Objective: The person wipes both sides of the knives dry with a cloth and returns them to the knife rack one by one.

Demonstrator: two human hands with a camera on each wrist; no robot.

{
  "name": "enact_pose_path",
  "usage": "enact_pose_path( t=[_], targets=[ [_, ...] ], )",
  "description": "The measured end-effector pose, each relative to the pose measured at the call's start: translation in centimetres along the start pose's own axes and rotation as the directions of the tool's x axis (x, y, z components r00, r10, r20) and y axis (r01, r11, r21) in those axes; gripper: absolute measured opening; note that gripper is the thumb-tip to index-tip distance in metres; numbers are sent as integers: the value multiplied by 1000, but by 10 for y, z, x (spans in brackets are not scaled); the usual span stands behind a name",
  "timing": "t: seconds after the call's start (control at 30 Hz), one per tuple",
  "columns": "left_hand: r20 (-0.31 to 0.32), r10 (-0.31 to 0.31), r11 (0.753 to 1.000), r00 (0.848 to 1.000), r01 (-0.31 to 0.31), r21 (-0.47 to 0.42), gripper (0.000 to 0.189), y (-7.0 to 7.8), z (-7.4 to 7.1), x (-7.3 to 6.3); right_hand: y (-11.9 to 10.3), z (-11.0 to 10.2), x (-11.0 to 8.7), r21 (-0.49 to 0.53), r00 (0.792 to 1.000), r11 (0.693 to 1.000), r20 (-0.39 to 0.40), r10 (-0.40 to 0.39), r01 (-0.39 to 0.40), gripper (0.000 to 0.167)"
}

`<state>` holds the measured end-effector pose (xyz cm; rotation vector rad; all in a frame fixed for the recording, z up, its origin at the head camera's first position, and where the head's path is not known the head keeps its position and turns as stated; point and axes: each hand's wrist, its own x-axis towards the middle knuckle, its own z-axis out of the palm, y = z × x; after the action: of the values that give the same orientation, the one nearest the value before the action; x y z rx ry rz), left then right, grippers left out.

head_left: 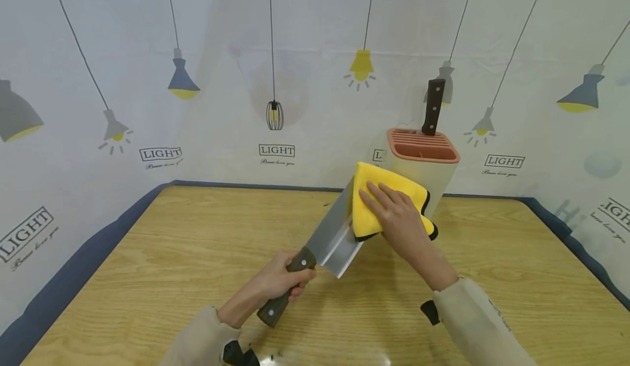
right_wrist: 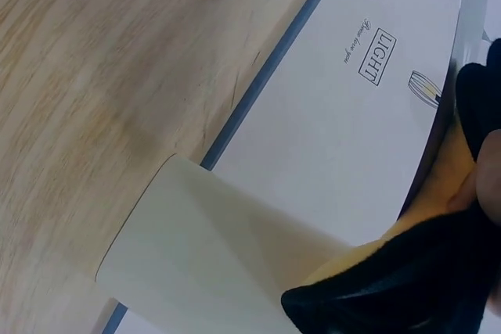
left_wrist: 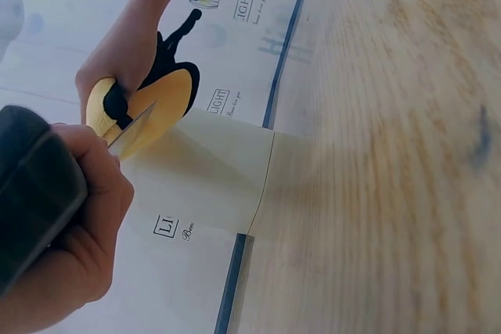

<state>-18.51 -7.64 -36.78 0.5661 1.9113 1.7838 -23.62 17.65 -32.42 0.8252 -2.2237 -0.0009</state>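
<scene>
My left hand (head_left: pixel 280 278) grips the dark handle of a broad cleaver (head_left: pixel 331 229), whose blade slants up and to the right above the table. Over the blade's far part lies a yellow cloth (head_left: pixel 366 204) with black edging. My right hand (head_left: pixel 401 218) holds this cloth against the blade, fingers spread on top; its thumb is hidden in the head view. In the left wrist view the cloth (left_wrist: pixel 168 107) folds around both sides of the blade, seen nearly edge-on. The right wrist view shows the cloth's black edging (right_wrist: pixel 383 279) close up.
Behind the cloth stands a cream knife block (head_left: pixel 439 183) with an orange slotted top. One dark-handled knife (head_left: pixel 433 106) is upright in it. The wooden table (head_left: pixel 197 245) meets a lamp-patterned backdrop (head_left: pixel 315 109) at its back and sides.
</scene>
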Motion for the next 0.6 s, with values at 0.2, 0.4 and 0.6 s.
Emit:
enact_pose_path(
  t=[0.2,0.4,0.6],
  targets=[
    [-10,-1,1000,1000,1,14,14,0,1,0,-2,1,1,-38,1000,999,8,-8,8,51],
    [-28,-18,1000,999,18,15,15,-1,3,1,-8,2,-2,-85,999,996,36,-35,38,52],
    [-31,-21,1000,999,22,16,15,-1,3,3,-17,1,-2,-111,996,990,34,-81,85,53]
  ],
)
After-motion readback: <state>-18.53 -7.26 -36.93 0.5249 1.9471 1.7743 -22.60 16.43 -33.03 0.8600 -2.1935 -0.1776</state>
